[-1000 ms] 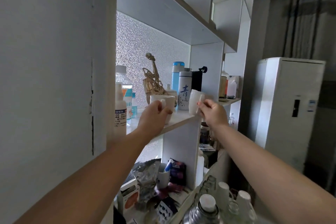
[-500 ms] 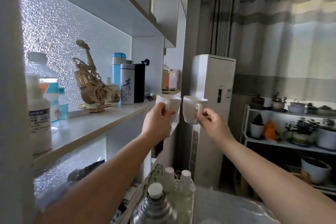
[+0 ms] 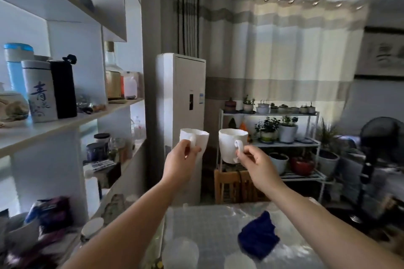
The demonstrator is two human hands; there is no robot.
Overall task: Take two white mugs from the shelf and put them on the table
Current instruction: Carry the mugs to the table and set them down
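My left hand (image 3: 181,164) grips a white mug (image 3: 197,138) by its handle, upright at chest height. My right hand (image 3: 256,165) pinches the handle of a second white mug (image 3: 229,144), also upright. Both mugs hang in the air, clear of the white shelf (image 3: 65,122) on the left and high above the table (image 3: 209,231), whose shiny covered top lies below my forearms.
A blue cloth (image 3: 259,238) lies on the table. The shelf holds flasks (image 3: 41,91) and bottles. A tall white air conditioner (image 3: 181,102) stands ahead, a plant rack (image 3: 284,137) and a wooden stool (image 3: 236,185) beside it, a fan (image 3: 380,144) at right.
Both hands lifted the mugs off the shelf and carried them rightward, away from it. My view swung right toward the room, and the table has come into sight below.
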